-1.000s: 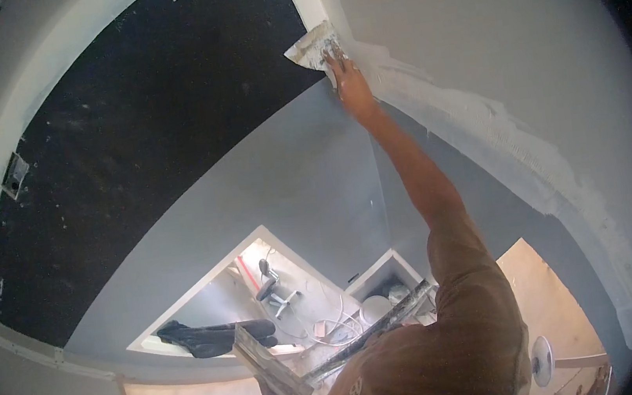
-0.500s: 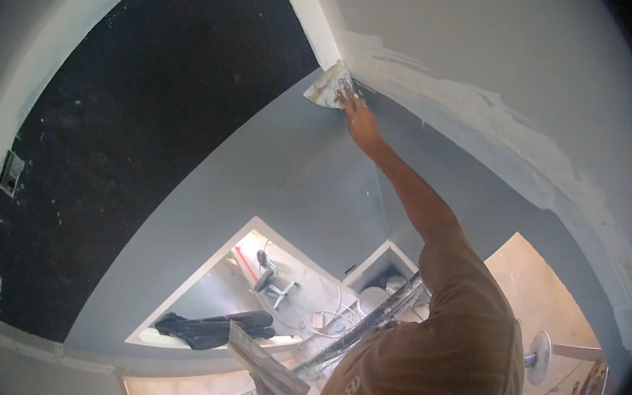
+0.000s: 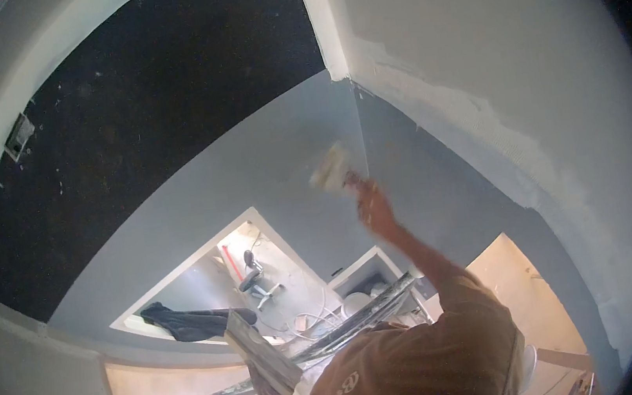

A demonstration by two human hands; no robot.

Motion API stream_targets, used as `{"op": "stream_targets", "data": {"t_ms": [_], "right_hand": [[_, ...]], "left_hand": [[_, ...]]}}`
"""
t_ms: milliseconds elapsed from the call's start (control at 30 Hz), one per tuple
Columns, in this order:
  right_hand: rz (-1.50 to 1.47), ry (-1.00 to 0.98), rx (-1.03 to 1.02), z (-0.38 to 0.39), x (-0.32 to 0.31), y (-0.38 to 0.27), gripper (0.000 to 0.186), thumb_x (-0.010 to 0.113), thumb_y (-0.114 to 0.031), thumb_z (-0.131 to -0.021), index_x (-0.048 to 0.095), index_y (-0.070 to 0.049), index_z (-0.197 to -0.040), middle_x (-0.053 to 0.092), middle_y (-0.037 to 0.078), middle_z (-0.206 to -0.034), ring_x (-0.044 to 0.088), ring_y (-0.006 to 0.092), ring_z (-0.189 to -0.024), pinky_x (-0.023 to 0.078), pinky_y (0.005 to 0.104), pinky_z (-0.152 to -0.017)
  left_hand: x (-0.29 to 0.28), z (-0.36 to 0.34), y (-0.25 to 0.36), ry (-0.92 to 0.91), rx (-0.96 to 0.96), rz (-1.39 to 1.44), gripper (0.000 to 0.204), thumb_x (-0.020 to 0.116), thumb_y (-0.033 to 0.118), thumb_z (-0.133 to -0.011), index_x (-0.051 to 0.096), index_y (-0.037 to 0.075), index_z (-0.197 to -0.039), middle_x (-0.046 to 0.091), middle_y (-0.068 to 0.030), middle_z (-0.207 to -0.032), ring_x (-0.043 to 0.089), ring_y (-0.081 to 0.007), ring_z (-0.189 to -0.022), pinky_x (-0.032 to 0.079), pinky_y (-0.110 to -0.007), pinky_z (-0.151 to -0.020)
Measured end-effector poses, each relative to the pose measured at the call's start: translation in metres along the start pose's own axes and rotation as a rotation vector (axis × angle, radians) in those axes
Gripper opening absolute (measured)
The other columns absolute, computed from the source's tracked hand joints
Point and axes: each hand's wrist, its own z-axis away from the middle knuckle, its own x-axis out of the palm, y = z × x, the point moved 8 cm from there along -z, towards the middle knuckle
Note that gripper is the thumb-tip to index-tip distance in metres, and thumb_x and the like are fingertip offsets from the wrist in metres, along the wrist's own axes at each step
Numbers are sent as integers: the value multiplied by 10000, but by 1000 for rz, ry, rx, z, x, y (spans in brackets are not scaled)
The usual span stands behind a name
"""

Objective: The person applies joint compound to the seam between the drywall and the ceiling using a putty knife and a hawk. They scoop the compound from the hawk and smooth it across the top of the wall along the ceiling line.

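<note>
The raised right hand (image 3: 375, 210) is grasping a wide flat plastering knife (image 3: 331, 170) before the grey wall (image 3: 265, 164). The left hand (image 3: 263, 378) is grasping a rectangular flat mortar board (image 3: 260, 350) low down.

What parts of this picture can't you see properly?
- Right hand and its putty knife: motion-blurred in the head view.
- Left hand: mostly hidden behind the plaster board it holds.
- Objects seen through the wall opening: too small to identify.
- Picture rim: black, cut off by the fisheye lens.
</note>
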Motion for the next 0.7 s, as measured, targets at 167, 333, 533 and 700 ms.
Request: {"op": "stream_targets", "data": {"t_ms": [167, 333, 533, 700], "right_hand": [[-304, -797, -131, 140, 77, -163, 377, 519, -59, -954, 560, -63, -1329, 502, 177, -1455, 556, 325, -1239, 493, 435, -1024], [-430, -789, -482, 183, 82, -223, 429, 593, 20, -831, 602, -87, -1246, 500, 109, -1485, 539, 336, -1284, 510, 464, -1032], [-179, -1020, -299, 179, 100, -194, 545, 590, -106, -916, 538, -290, -1426, 417, 26, -1571, 496, 293, -1358, 411, 459, -1148], [101, -931, -197, 169, 114, -154, 495, 539, 31, -905, 549, -110, -1380, 511, 139, -1473, 536, 354, -1294, 523, 396, -1042]], "left_hand": [[-31, -18, -41, 6, 45, -26, 535, 507, 514, -1012, 532, 95, -1344, 652, -120, -1198, 633, -286, -1052, 517, -461, -933], [15, -15, -43, -259, -108, 296, 614, 493, 496, -1023, 428, 97, -1486, 518, -133, -1449, 513, -335, -1286, 410, -496, -1103], [1, -2, -9, -96, 58, 114, 587, 470, 471, -1032, 434, 67, -1456, 592, -154, -1312, 633, -283, -1117, 568, -430, -923], [-59, -3, 6, -151, 121, 295, 524, 442, 479, -1046, 509, 92, -1391, 639, -123, -1188, 655, -243, -1012, 575, -388, -856]]}}
